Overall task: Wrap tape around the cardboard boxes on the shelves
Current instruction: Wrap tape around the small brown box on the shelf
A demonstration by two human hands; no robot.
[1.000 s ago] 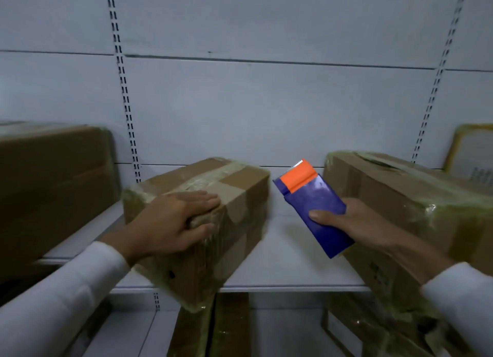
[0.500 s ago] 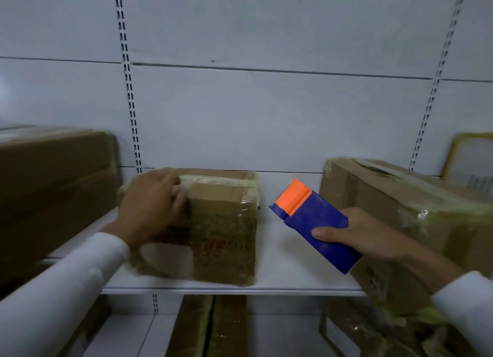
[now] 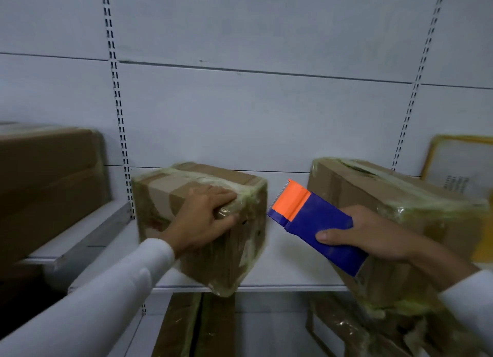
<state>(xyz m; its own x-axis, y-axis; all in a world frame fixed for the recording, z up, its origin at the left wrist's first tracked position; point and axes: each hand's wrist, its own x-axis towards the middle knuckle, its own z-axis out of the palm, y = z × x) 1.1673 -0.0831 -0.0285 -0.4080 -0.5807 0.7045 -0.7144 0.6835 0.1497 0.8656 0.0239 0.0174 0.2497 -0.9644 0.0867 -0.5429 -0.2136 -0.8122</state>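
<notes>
A small cardboard box (image 3: 234,252) wrapped in clear tape stands on the white shelf (image 3: 288,271), turned corner-first, its near corner hanging over the front edge. My left hand (image 3: 202,218) rests on the box's top front edge, with the fingers laid over the top and the thumb on the near face. My right hand (image 3: 373,231) grips a blue tape dispenser (image 3: 317,223) with an orange cutter end, held just right of the box and pointing at it. A larger taped cardboard box (image 3: 394,196) sits behind my right hand.
A big brown box (image 3: 48,180) fills the shelf section at the left. A yellow-edged white package (image 3: 461,167) leans against the back wall at far right. More taped boxes (image 3: 186,327) stand on the lower shelf. Slotted uprights run up the white back panel.
The small box has been turned on the shelf, from square-on to corner-first. My left hand moved from its left side to its top front edge. The dispenser has hardly moved.
</notes>
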